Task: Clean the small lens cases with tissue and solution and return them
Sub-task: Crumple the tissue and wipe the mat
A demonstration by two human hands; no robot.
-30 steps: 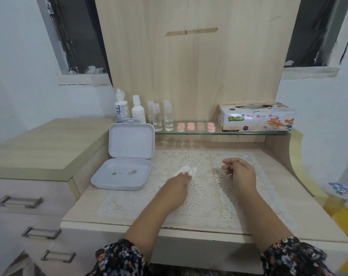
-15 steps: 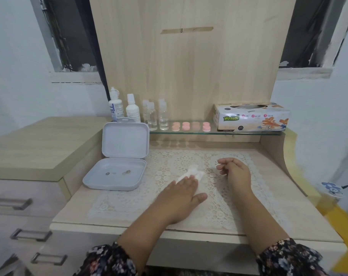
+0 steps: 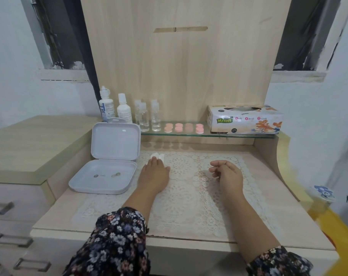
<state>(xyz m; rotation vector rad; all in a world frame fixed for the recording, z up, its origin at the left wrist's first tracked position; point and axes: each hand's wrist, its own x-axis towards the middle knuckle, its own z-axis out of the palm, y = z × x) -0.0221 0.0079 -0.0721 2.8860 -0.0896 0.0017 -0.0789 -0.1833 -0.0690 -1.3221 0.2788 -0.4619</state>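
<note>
Several small pink lens cases [image 3: 184,128] stand in a row on the glass shelf [image 3: 238,135] at the back. A crumpled white tissue [image 3: 158,155] lies on the lace mat [image 3: 189,200], under the fingertips of my left hand [image 3: 154,176], which is stretched out flat on the mat. My right hand [image 3: 226,175] rests on the mat to the right, fingers loosely curled, with nothing visible in it. Two white solution bottles [image 3: 115,108] stand at the shelf's left end.
An open lilac plastic box [image 3: 103,178], with a few small items in its tray, sits left of the mat. Small clear bottles [image 3: 147,116] and a tissue box [image 3: 244,119] stand on the shelf. A drawer unit [image 3: 19,148] adjoins on the left.
My left hand has slid forward and left across the mat, pushing the tissue toward the back. My right hand has stayed in place, still curled.
</note>
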